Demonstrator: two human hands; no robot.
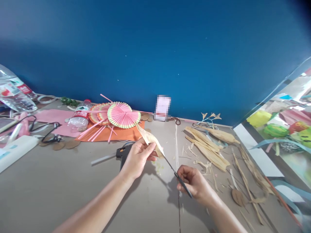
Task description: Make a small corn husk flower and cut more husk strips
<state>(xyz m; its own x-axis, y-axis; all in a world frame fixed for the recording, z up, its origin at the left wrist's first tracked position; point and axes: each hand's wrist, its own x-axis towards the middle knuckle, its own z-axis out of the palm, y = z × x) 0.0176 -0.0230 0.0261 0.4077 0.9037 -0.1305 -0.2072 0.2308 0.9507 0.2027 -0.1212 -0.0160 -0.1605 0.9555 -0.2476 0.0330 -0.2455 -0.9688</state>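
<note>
Left grip (138, 156) pinches husk (150, 136), overlapping glue gun (124, 153).

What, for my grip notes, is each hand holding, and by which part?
Left hand: a dried husk, by its lower part. Right hand: scissors, by the handles.

Over the table (73, 184), the left hand (138, 158) has a husk strip (151, 136), with scissors (178, 176) in the right hand (193, 182) at its near edge. Just left, there's a glue gun (125, 155); behind it, paper fans (123, 117) overlie a sheet (125, 133), a bottle (80, 116) to their left, and loose husks (208, 154) spread rightward, before the wall (155, 48).
</note>
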